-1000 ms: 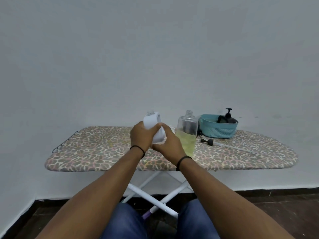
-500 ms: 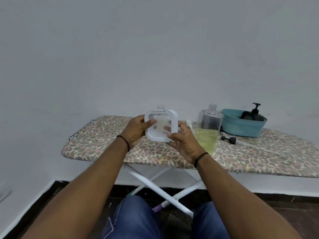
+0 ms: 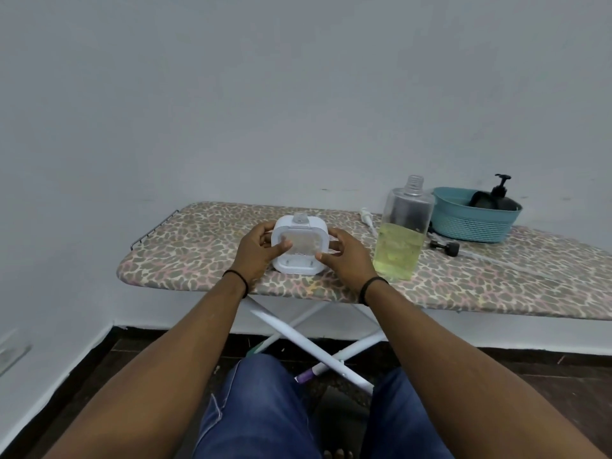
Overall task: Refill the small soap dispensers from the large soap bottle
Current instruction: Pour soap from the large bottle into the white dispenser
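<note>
Lowered from mid-air half a second ago, the small soap dispenser (image 3: 299,248) now stands upright on the ironing board (image 3: 198,260), near its front edge. It is a squat, rounded-square white plastic body with a clear, frosted-looking front panel and a short open neck on top; whether any soap is inside is hard to make out. The person's left hand (image 3: 256,251) grips its left side, thumb across the front panel and fingers curled behind. The right hand (image 3: 344,256) holds the right side, thumb at the lower front corner; its fingertips are hidden behind the body. A thin dark band circles each wrist.

Just right of that hand stands the large soap bottle (image 3: 402,231), clear smooth plastic with a threaded, uncapped neck, about half full of pale yellow-green liquid. The board's cover is a leopard-spot fabric over crossed white metal legs; its right end is cut off by the frame.

Behind the bottle lies a white pump head (image 3: 367,217), partly hidden. A black pump cap (image 3: 445,246) with a clear tube lies to the right. Farther back, a teal ribbed plastic basket (image 3: 473,220) holds a black pump dispenser (image 3: 501,193) and another dark object, unclear.
</note>
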